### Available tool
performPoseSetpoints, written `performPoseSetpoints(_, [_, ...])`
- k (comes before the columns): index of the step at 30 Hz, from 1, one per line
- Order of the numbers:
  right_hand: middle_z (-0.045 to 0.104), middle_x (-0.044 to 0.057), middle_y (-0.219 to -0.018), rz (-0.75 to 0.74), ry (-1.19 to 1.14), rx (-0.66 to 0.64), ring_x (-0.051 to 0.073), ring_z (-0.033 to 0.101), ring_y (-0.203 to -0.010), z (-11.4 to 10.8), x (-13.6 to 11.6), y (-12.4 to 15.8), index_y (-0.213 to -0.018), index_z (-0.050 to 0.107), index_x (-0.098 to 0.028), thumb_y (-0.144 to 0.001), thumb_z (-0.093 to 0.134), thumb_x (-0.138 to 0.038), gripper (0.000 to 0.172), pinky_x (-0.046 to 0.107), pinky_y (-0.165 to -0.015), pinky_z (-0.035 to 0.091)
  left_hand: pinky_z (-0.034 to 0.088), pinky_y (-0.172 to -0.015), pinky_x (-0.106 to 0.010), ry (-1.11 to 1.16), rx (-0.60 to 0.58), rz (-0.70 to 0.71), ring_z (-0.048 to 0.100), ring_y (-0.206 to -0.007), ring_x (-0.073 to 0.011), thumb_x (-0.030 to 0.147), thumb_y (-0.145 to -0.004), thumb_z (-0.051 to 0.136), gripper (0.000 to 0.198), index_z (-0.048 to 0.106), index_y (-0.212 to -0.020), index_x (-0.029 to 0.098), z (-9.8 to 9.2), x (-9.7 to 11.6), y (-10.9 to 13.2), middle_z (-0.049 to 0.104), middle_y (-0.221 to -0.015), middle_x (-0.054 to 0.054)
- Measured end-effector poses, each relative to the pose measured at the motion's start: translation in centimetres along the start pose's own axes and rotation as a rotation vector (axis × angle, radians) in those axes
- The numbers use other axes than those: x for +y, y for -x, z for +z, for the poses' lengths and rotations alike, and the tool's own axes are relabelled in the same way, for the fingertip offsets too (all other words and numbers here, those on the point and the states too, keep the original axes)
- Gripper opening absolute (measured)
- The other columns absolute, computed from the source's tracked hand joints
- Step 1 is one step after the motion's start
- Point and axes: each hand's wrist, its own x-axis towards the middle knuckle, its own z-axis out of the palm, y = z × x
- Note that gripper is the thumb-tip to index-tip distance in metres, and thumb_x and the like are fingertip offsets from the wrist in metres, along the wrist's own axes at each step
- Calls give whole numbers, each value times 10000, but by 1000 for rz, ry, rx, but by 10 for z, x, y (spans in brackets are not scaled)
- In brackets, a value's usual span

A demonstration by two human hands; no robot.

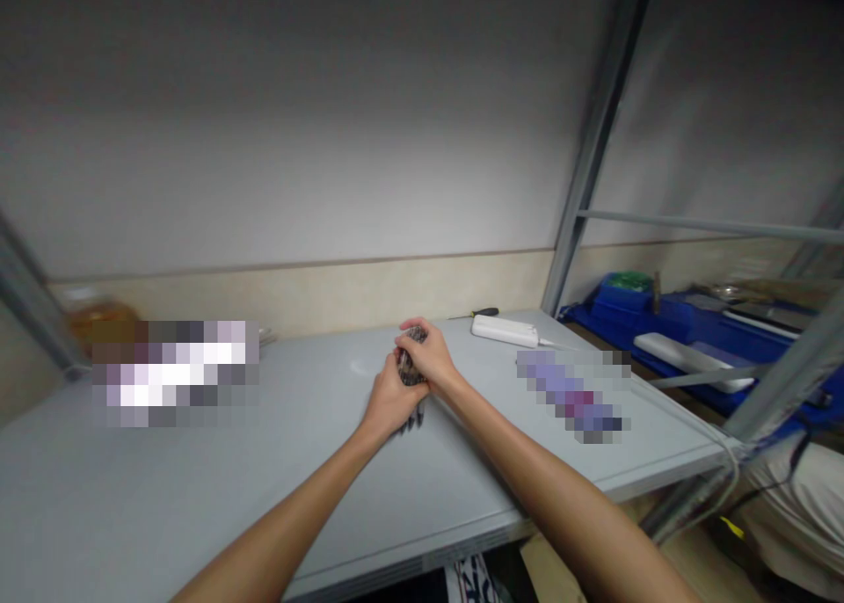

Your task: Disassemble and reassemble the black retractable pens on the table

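Observation:
Near the middle of the grey table, a small dark patterned bundle is held between both hands. My left hand wraps round its lower left side, fingers closed. From the upper right, my right hand curls over the same bundle, its thumb and fingers bent round it. Several thin dark tips stick out below the hands, close to the tabletop. What exactly the bundle is made of cannot be made out.
A white power strip and a screwdriver lie at the back right. Blurred-out items sit left and right on the table. A metal post rises at the right, with blue trays beyond it.

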Motion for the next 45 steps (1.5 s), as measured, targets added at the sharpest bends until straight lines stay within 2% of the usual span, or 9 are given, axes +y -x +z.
performPoseSetpoints(3, [508, -67, -542, 57, 157, 51, 114, 513, -514, 6, 15, -9, -770, 536, -193, -570, 582, -208, 205, 228, -504, 419, 434, -595, -256, -75, -3, -20, 611, -733, -193, 248, -582, 644, 365, 505, -905, 151, -4, -4, -2, 655, -829, -86])
performPoseSetpoints(8, [561, -22, -644, 108, 354, 57, 131, 537, -633, 13, 28, -12, -813, 565, -183, -657, 577, -311, 202, 248, -599, 430, 357, -539, -255, -356, -6, 90, 589, -660, -208, 281, -593, 605, 222, 539, -773, 170, -21, -8, -5, 650, -747, -92])
performPoseSetpoints(13, [601, 67, -897, 40, 714, 10, 186, 534, -855, 2, 24, -4, -1002, 574, -182, -698, 563, -508, 446, 304, -732, 408, 316, -482, -260, -674, -141, 3, 591, -613, -229, 305, -578, 580, 183, 545, -694, 168, -43, -7, -10, 641, -671, -102])
performPoseSetpoints(16, [614, 61, -852, -35, 739, -126, 153, 543, -765, -9, 22, -4, -1024, 586, -155, -735, 553, -468, 427, 267, -696, 408, 362, -507, -251, -806, -264, -93, 616, -662, -217, 314, -576, 577, 238, 565, -761, 165, -55, 0, -11, 662, -736, -97])
performPoseSetpoints(21, [607, 9, -690, -92, 651, -310, 98, 515, -612, -19, 23, -5, -792, 661, -136, -718, 607, -355, 237, 208, -599, 388, 430, -593, -272, -1053, -269, -145, 627, -815, -245, 354, -616, 535, 384, 547, -954, 173, -65, 10, -7, 662, -923, -128])
performPoseSetpoints(31, [610, 0, -724, -130, 756, -432, 74, 478, -560, -18, 26, 0, -883, 661, -114, -602, 714, -194, 297, 182, -550, 371, 449, -666, -315, -1115, -257, -111, 597, -899, -279, 402, -659, 490, 357, 587, -889, 147, -73, 9, -6, 636, -966, -148])
performPoseSetpoints(36, [614, 32, -742, -269, 895, -464, 108, 513, -638, -16, 25, 0, -877, 671, -121, -666, 685, -233, 240, 201, -611, 379, 442, -722, -346, -1114, -215, -96, 549, -979, -316, 536, -657, 500, 523, 573, -965, 120, -71, 7, -6, 594, -1034, -178])
performPoseSetpoints(40, [592, 35, -740, -379, 973, -517, 123, 508, -682, -21, 23, -2, -865, 676, -145, -695, 675, -284, 219, 210, -649, 372, 427, -759, -327, -1020, -216, -55, 552, -974, -286, 617, -640, 507, 656, 506, -1088, 138, -75, 0, -9, 590, -1063, -160])
performPoseSetpoints(45, [580, 36, -684, -403, 1031, -507, 106, 484, -637, -35, 18, -8, -735, 685, -129, -770, 602, -264, 162, 201, -623, 354, 414, -708, -292, -940, -251, -8, 584, -887, -250, 628, -735, 385, 552, 563, -986, 170, -81, -11, -19, 636, -952, -126])
